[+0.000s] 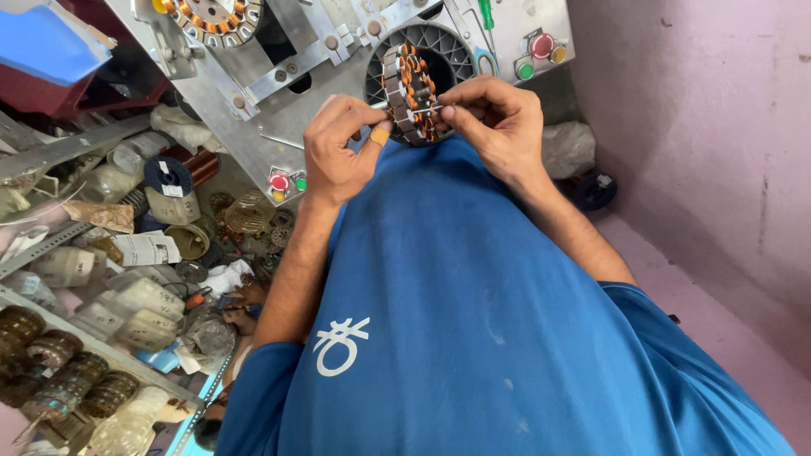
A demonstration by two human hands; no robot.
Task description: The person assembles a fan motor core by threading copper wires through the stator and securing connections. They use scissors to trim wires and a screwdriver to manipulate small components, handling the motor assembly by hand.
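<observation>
Two hands: you hold one round motor ring (411,93) wound with copper wire, up by your chest.
Left hand (338,152): fingers pinch its edge.
Right hand (498,122): fingers pinch a thin pin (425,109) against it.
Behind: grey machine (279,76) with coloured buttons.
Risk: the pin could slip and scratch the wire.

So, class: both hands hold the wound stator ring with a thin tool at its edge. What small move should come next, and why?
Probably ease the thin metal tool a little deeper between the copper coils of the stator ring. The right hand pinches it at the ring's edge, and the left hand steadies the ring.
</observation>
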